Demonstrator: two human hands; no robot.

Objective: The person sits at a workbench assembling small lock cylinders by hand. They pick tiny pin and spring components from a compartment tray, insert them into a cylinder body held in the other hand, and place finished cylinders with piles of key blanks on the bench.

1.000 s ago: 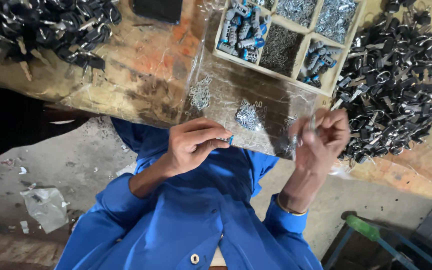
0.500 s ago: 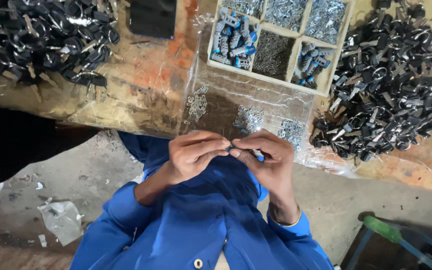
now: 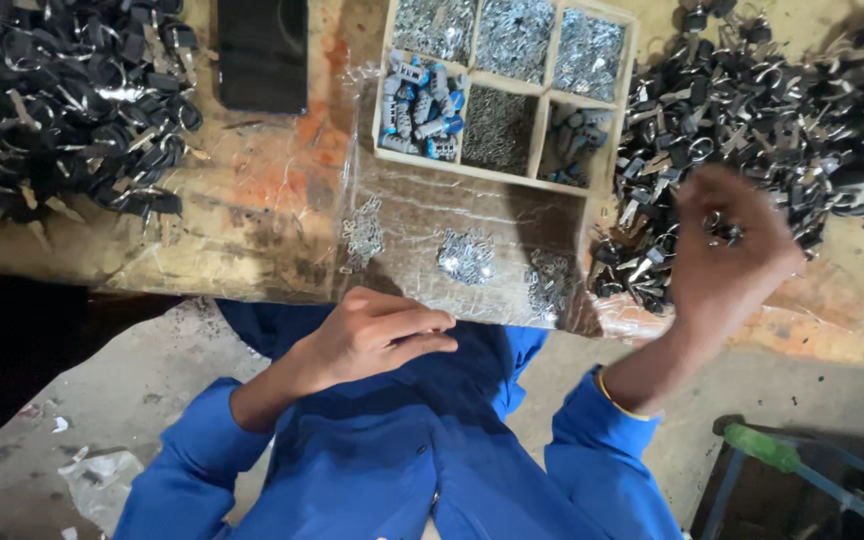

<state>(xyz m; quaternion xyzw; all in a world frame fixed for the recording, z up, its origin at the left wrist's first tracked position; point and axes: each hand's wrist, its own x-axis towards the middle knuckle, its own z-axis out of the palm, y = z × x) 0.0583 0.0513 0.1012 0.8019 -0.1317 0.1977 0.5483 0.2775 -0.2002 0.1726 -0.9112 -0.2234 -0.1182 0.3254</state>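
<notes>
The left hand, fingers pressed together, hovers at the tabletop edge; what it pinches, I cannot tell. At two o'clock, the blurred right hand pinches a key ring over the right key pile. Three small metal heaps lie between. Beyond, one six-compartment tray.

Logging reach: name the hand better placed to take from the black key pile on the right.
Right. The right hand is raised over the right key pile, something small in its grip. The left hand sits curled by the blue shirt.
</notes>
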